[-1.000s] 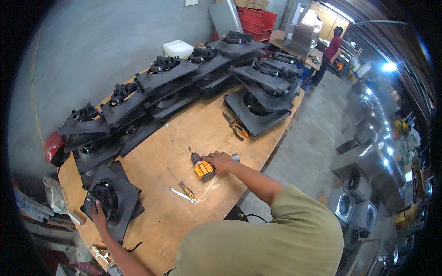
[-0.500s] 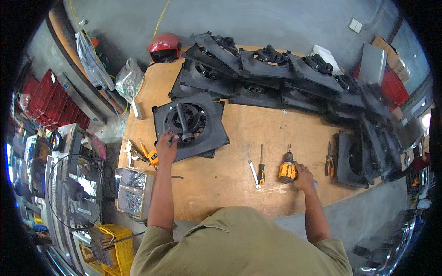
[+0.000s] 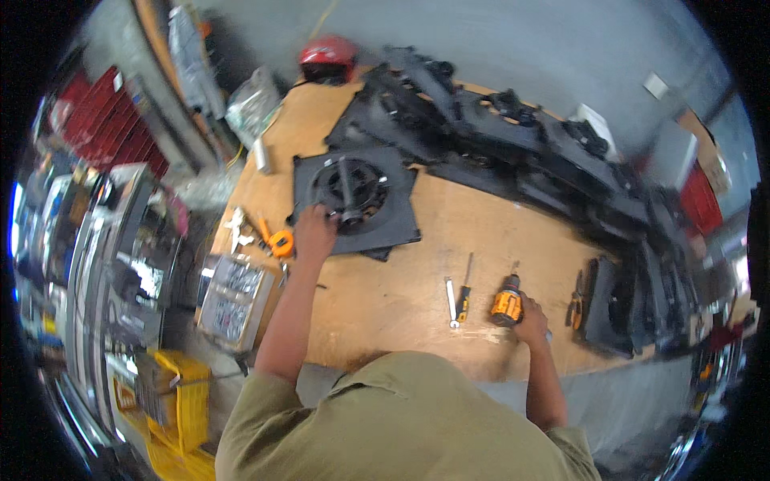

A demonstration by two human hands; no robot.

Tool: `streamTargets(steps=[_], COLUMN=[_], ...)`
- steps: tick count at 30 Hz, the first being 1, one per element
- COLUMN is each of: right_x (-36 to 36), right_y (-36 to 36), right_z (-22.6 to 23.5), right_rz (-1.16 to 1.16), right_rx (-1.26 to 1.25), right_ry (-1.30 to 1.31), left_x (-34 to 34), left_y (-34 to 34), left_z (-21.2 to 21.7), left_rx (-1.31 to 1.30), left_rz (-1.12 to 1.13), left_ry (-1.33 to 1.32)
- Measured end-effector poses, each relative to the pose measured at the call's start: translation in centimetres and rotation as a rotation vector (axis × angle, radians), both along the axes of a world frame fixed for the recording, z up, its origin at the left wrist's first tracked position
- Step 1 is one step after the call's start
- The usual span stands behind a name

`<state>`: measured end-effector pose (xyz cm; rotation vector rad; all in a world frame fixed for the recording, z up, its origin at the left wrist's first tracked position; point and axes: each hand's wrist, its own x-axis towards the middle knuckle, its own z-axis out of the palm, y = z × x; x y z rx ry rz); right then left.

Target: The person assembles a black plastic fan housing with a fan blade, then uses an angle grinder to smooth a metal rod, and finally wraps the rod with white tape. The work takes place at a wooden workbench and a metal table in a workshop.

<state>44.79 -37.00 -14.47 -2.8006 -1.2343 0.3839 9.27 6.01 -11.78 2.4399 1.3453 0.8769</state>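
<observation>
My left hand (image 3: 318, 230) rests at the near-left side of a square black panel (image 3: 391, 218) with a round fan-like opening and a bar across it. Its fingers are bent together beside the bar's near end; blur hides what they hold, if anything. Another dark panel edge peeks out underneath. To the right, my right hand (image 3: 531, 321) is closed around the handle of a yellow and black cordless drill (image 3: 507, 305), its bit pointing away from me. A screwdriver (image 3: 465, 297) and a silver wrench (image 3: 451, 303) lie left of the drill.
Black panels (image 3: 513, 140) are piled along the table's far and right sides. Pliers (image 3: 576, 303) lie right of the drill. A tape measure (image 3: 281, 244) and a divided box of screws (image 3: 233, 303) are at the left. A red helmet (image 3: 329, 58) sits at the back.
The whole view has shifted and blurred, with the table moving rightward in the picture. Both hands keep their places, left at the panel and right on the drill.
</observation>
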Motion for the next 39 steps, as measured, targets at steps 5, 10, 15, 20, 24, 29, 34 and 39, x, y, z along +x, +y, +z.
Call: streamTargets(steps=[5,10,15,20,24,29,34,39], right_x=[-1.8,-6.3,-12.8,-15.9,-16.2,-13.6,-10.8,-11.9], right_y=[0.0,1.3,6.1,8.6,8.6,9.2,11.2,11.3], right_z=[1.1,0.8,-1.2,-2.7,-4.0,-5.6,-6.6,-5.1], right_rz=[-0.066,-0.041,0.275,0.448,0.523,0.543,0.637,0.981], right_rx=[-0.157,0.428,0.435,0.423,0.368,0.289,0.247,0.198], right_ry=[-0.098,0.008,0.032,-0.004,-0.12,-0.178,-0.235,-0.196], left_x=[-2.7,-6.5,-10.1,-15.0,-17.6,-19.7,-22.4,-22.5], left_y=[-3.7,-12.1,-15.5,-12.8,-13.9,-21.8,-32.0,-43.4], left_z=[0.7,-1.1,-3.1,-3.3,-3.6,-5.0,-8.3,-14.2], left_rx=[-0.031,-0.339,-0.463,-0.372,-0.444,-0.421,-0.524,-0.524], left_rz=[-0.03,-0.064,-0.072,0.141,0.204,0.42,0.72,0.981], left_ry=[-0.183,-0.246,-0.146,-0.245,-0.342,-0.418,-0.416,-0.581])
